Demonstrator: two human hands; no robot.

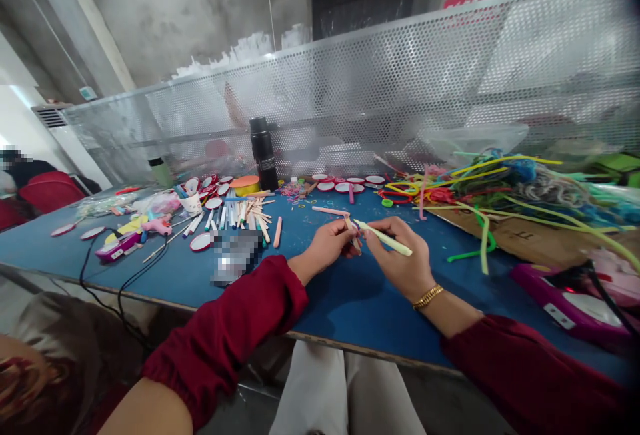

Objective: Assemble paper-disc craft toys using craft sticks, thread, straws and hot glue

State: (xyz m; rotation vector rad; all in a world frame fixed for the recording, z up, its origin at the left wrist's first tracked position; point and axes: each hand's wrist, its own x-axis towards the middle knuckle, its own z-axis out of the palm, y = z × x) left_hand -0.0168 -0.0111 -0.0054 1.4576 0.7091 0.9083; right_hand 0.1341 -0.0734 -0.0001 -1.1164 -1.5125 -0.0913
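My left hand (327, 243) is closed in a pinch on a small peach-coloured stick-like piece (355, 243) whose exact kind I cannot make out. Facing it, my right hand (404, 255) grips a pale yellow marker pen (390, 239), tilted with its narrow end toward the left fingers. A bit of dark blue shows where the two meet; whether they touch is unclear. Just beyond the hands lies a pink stick (331, 211), with a purple piece (351, 195) standing behind it. Another pink stick (278, 232) rests left of my left hand.
Pens and wooden sticks (257, 211) lie left of centre, beside a blurred dark object (235, 258). A black bottle (263, 155) stands behind. Colourful pipe cleaners (485, 188) pile up on cardboard at right, near a purple device (570, 308). Another purple device (119, 247) trails cables leftward.
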